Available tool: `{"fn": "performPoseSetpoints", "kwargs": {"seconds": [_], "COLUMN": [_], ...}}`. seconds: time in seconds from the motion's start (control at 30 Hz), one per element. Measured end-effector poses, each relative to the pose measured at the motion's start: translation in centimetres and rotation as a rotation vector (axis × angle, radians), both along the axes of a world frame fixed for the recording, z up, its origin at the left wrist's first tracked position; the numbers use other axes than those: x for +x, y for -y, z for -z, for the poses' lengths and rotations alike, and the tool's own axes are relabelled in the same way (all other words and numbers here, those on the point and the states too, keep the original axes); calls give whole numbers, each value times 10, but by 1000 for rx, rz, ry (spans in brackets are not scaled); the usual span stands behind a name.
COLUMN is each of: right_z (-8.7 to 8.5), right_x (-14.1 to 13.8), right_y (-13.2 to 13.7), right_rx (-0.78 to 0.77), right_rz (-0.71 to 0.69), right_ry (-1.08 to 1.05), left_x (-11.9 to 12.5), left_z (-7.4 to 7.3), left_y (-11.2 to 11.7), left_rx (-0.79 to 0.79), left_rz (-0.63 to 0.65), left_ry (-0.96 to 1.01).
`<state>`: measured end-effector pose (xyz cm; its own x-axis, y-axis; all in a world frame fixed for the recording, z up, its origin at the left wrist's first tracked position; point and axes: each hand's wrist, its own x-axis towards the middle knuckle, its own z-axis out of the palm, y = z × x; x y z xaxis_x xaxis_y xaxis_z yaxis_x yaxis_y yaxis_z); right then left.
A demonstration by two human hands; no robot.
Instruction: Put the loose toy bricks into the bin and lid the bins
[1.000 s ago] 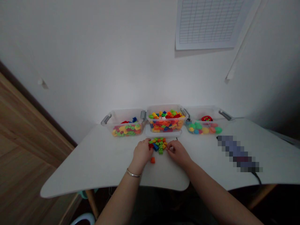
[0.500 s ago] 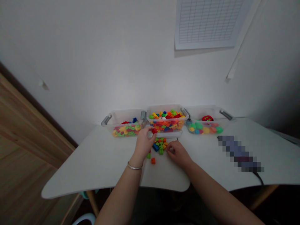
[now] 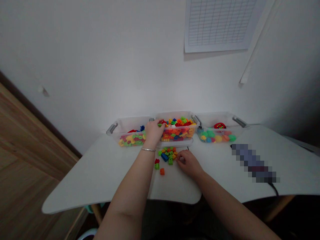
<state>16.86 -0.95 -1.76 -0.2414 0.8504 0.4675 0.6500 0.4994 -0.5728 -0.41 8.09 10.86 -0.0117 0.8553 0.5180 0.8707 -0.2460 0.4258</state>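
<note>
Seen from behind the person, with 12 o'clock toward the wall, the left hand (image 3: 153, 130) reaches out to 12 o'clock and sits over the near left corner of the middle clear plastic bin (image 3: 178, 134). Its fingers (image 3: 160, 124) curl narrowly down at the heap of bricks, though in this dim view I can't tell whether they hold anything. A metal bangle (image 3: 148, 150) circles that wrist.

The right hand (image 3: 189, 163) lies low on the white counter (image 3: 100, 176). Its fingers (image 3: 180, 160) are curled and narrow, touching the 3 o'clock side of a loose pile of toy building bricks (image 3: 168, 154), and I can't tell if they hold a piece. A red-on-green stack of bricks (image 3: 156, 164) and an orange brick (image 3: 162, 171) lie apart at about 7 o'clock from the pile.

Leaning on the bin's rim could tip it off its pale tray (image 3: 175, 143) and spill bricks. A careless sweep of the right hand could scatter the pile, perhaps sending pieces rolling toward the counter's edge.
</note>
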Motion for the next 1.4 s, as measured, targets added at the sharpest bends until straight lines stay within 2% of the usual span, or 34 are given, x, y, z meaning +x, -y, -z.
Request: {"fn": "performPoseSetpoints", "kwargs": {"seconds": [0.17, 0.4, 0.5, 0.63, 0.73, 0.83, 0.93, 1.07, 1.17, 1.3, 1.4], "right_z": [0, 0, 0, 2, 3, 4, 5, 5, 5, 4, 3], "right_x": [1, 2, 2, 3, 3, 3, 3, 3, 3, 3, 3], "right_y": [-1, -2, -2, -3, -4, -5, -6, -6, -6, -5, -5], "right_rx": [-13, -31, -36, -18, -21, -29, -14, -12, -12, -10, -17], "right_rz": [2, -1, 16, 70, 100, 111, 109, 101, 85, 80, 77], "right_ry": [11, 11, 1, -22, -19, -1, 0, -7, -17, -18, -19], "left_x": [10, 9, 4, -2, -8, -17, -28, -42, -49, -57, -60], "left_z": [2, 6, 6, 10, 19, 32, 42, 50, 54, 61, 65], "left_y": [2, 7, 18, 44, 64, 79, 87, 94, 97, 94, 90], "left_rx": [32, 28, 90, 172, 54, -135, -300, -506, -560, -614, -627], "left_rz": [-57, -6, 30, 55, 71, 22, -28, 6, 46, 166, 183], "left_ry": [-161, -183, -186, -117, -139, -250, -344, -388, -401, -359, -353]}}
